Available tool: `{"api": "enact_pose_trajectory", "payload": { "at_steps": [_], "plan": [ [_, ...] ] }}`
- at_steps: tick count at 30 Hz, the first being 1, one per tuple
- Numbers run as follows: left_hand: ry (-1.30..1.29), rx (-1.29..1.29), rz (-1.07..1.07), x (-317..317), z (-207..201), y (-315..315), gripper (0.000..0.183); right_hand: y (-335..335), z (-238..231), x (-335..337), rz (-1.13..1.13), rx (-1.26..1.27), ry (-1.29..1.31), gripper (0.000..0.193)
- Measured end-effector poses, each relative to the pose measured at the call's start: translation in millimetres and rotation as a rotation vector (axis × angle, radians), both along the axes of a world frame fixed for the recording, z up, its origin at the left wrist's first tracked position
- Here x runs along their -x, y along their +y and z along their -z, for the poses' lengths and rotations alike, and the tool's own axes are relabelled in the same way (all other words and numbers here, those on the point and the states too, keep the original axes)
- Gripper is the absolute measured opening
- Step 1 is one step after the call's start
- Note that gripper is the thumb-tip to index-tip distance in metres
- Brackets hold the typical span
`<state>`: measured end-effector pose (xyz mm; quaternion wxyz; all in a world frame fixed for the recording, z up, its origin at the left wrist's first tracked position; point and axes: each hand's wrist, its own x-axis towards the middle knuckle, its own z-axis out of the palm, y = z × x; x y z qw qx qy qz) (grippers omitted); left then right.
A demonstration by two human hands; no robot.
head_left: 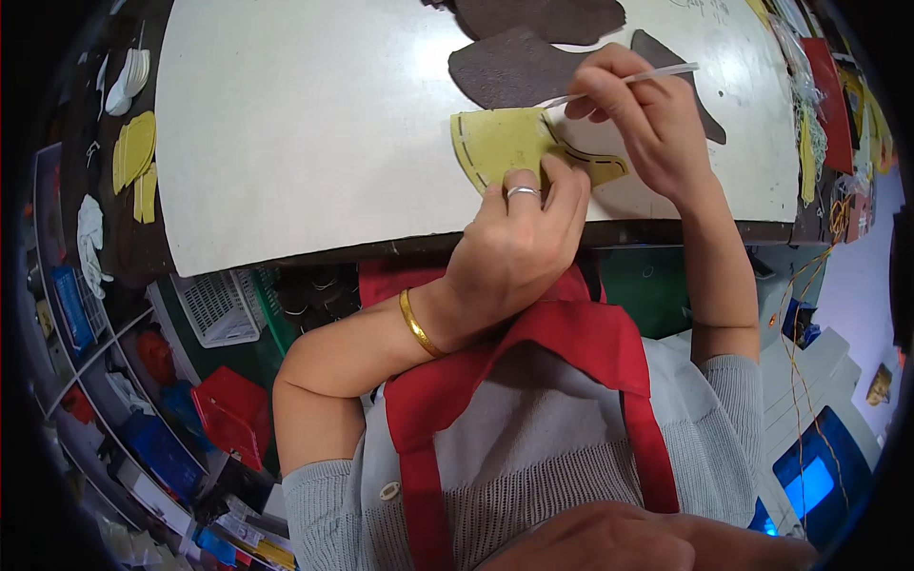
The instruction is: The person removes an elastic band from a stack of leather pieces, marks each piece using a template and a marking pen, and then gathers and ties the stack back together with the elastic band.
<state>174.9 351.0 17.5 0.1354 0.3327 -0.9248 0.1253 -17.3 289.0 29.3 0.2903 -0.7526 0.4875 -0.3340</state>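
A yellow pattern template (509,138) with slots along its edges lies near the front of the white board. My left hand (519,228), with a ring and a gold bangle, presses its bent fingers onto the template's lower edge and holds it down. A thin whitish marking pen (666,71) is pinched in my right hand (647,124), its tip at the template's upper edge. Just beyond the template, and partly behind my right hand, is a dark brown leather-like piece (514,67). Whether the template overlaps that piece is hard to tell.
More dark brown pieces (543,17) lie farther back, with another (705,114) at the right. The white board (286,152) covers the table. Yellow templates (133,152) and a white glove (90,243) sit left; wires (795,324) hang right. Below are a white basket (224,309) and red bin (231,414).
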Motion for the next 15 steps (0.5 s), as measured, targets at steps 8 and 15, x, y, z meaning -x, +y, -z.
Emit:
{"api": "enact_pose_trajectory", "payload": {
  "at_steps": [8,15],
  "plan": [
    [0.054,-0.058,0.005,2,4,-3,0.025,29,-2,10,-0.012,0.172,0.3,0.022],
    [-0.06,-0.054,-0.037,4,0,-3,0.032,65,-12,45,0.052,0.224,0.398,0.019]
  ]
}}
